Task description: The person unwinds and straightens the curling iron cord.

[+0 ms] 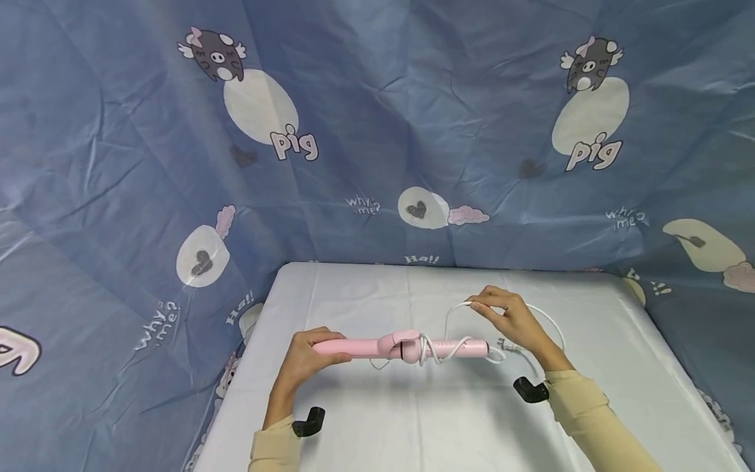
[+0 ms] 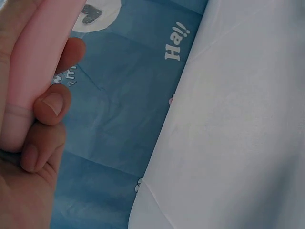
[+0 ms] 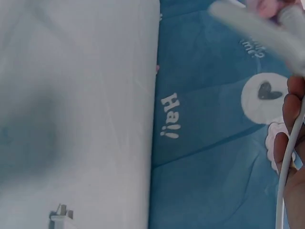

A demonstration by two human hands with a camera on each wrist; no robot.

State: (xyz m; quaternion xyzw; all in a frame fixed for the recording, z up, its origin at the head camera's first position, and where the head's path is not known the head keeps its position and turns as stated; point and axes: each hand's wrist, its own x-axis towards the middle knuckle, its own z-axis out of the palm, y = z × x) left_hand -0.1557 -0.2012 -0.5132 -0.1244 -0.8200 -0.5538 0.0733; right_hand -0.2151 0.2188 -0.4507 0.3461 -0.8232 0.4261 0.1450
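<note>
A pink curling iron (image 1: pixel 362 348) is held sideways above the white surface. My left hand (image 1: pixel 306 359) grips its barrel end; the left wrist view shows fingers curled round the smooth pink barrel (image 2: pixel 40 52). White cord (image 1: pixel 439 354) winds loosely round the handle at the right end. Above and to the right of that handle, my right hand (image 1: pixel 504 314) pinches a stretch of the cord between thumb and fingers. The right wrist view shows the cord (image 3: pixel 284 174) running down along the palm. Below the right hand, the two-pin plug (image 3: pixel 62 217) lies near the white surface.
The white-covered table (image 1: pixel 366 295) lies beneath both hands. Blue printed cloth (image 1: pixel 377 118) with pig pictures hangs at the back and along both sides. Black wrist cameras (image 1: pixel 309 423) sit at both sleeves. Cord slack loops past the right wrist.
</note>
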